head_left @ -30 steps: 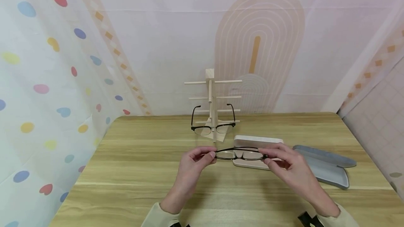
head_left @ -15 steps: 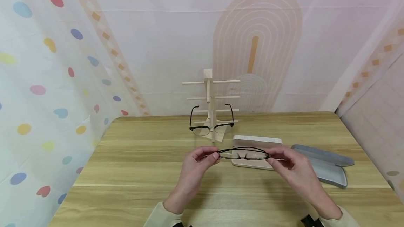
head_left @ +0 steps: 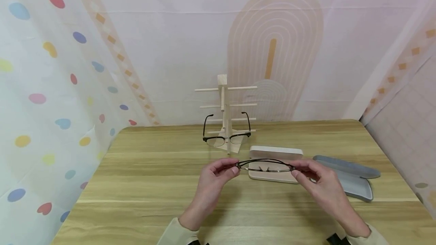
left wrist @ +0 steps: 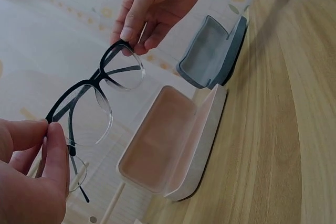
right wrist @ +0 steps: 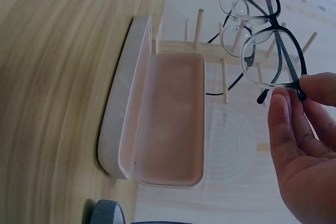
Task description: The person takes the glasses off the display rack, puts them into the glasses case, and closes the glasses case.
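Note:
A pair of eyeglasses (head_left: pixel 265 164) with a black upper rim and clear lower rims is held up above the table between both hands. My left hand (head_left: pixel 212 184) pinches one end of the frame between thumb and fingers. The other end is pinched by my right hand (head_left: pixel 320 186). In the left wrist view the folded temples of the eyeglasses (left wrist: pixel 94 85) cross behind the lenses. Just beyond and below them lies an open glasses case (head_left: pixel 272 179), white outside and pink inside, with nothing in it.
A wooden display stand (head_left: pixel 223 101) with several pegs rises at the back; a second pair of black half-rim eyeglasses (head_left: pixel 226 139) hangs low on it. To the right, an open grey glasses case (head_left: pixel 354 184) lies on the wooden table (head_left: pixel 143 184). A patterned curtain (head_left: pixel 177 48) hangs behind.
Both hands have shifted slightly right with the eyeglasses relative to the table. The frame has tipped, so its lenses now appear flatter in the head view.

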{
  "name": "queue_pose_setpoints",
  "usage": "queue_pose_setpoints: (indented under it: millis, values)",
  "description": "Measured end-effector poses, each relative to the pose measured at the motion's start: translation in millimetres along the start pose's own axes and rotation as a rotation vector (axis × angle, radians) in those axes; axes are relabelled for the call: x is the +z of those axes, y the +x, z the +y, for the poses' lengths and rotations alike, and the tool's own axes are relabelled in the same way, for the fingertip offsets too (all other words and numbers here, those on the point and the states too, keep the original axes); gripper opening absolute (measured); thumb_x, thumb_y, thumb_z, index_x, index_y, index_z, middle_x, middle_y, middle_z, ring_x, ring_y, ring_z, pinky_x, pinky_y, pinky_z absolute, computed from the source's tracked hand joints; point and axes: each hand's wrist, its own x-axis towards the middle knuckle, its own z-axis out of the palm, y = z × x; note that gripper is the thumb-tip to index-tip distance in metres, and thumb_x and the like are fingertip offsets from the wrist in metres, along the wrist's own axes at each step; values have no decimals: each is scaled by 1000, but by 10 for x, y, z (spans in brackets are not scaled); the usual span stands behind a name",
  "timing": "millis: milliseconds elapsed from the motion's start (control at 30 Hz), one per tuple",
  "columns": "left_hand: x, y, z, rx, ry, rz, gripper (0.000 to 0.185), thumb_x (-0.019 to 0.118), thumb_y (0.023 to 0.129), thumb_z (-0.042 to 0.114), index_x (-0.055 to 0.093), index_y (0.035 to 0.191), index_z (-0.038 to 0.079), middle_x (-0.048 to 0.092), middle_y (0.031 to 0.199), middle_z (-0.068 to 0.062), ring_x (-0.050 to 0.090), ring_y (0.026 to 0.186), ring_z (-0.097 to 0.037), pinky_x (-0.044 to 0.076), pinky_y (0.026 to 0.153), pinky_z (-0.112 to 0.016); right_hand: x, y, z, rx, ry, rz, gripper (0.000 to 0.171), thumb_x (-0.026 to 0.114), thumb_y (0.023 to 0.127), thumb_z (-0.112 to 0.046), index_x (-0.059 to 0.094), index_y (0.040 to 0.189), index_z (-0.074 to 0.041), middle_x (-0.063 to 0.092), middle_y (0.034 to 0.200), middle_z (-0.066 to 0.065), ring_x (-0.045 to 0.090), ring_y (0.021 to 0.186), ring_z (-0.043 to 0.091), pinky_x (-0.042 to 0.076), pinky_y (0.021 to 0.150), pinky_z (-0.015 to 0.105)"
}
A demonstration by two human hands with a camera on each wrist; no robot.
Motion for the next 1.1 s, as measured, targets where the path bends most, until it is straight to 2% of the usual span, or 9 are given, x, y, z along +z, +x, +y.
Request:
queue_pose_setpoints:
  millis: [133, 267, 433, 600, 800, 1000, 1100]
  values:
    - [19, 7, -15, 10, 40, 4, 29, 72, 92, -4, 67, 118, -14, 71, 115, -24, 72, 94, -17, 59, 90, -30, -15, -9, 26, -11, 6, 3, 21, 72, 98, -6, 75, 117, -11, 74, 103, 0, 69, 87, 8, 57, 76, 17]
    - [31, 25, -36, 9, 67, 10, 27, 73, 94, -1, 69, 118, -12, 72, 114, -20, 71, 93, -14, 59, 88, -28, -32, -15, 56, -46, 7, 10, 24, 71, 98, -4, 76, 119, -13, 74, 105, 1, 70, 86, 9, 57, 75, 17]
    - [51, 52, -65, -11, 95, 23, 26, 74, 94, 2, 71, 117, -10, 74, 113, -15, 71, 94, -14, 59, 88, -27, -41, -15, 86, -72, -8, 23, 25, 70, 98, -3, 77, 119, -16, 71, 107, -1, 67, 89, 5, 55, 77, 14]
    - [80, 76, -103, 1, 122, 28, 27, 74, 95, 4, 70, 117, -11, 74, 112, -15, 70, 94, -14, 58, 87, -25, -41, -20, 109, -67, -37, 43, 23, 71, 97, -2, 78, 117, -13, 69, 111, 0, 64, 94, 2, 54, 79, 12]
    - [125, 99, -144, 15, 128, 39, 27, 73, 95, 5, 70, 117, -11, 74, 110, -16, 69, 92, -13, 57, 85, -23, -42, -22, 113, 21, -85, 41, 20, 70, 100, -10, 77, 118, -8, 72, 110, 2, 64, 91, 1, 53, 74, 13]
    - [160, 138, -210, 6, 117, 52, 28, 73, 96, 6, 70, 118, -10, 73, 110, -14, 69, 94, -15, 57, 86, -24, -16, 3, 130, 157, -2, 36, 21, 69, 101, -15, 72, 117, -1, 74, 102, 8, 68, 88, 5, 55, 75, 16]
    - [180, 158, -243, 3, 104, 59, 29, 73, 96, 7, 68, 120, -11, 72, 111, -14, 69, 96, -17, 58, 86, -25, 6, 17, 163, 193, 28, 41, 19, 69, 101, -15, 71, 114, -1, 74, 99, 9, 70, 87, 8, 56, 75, 17]
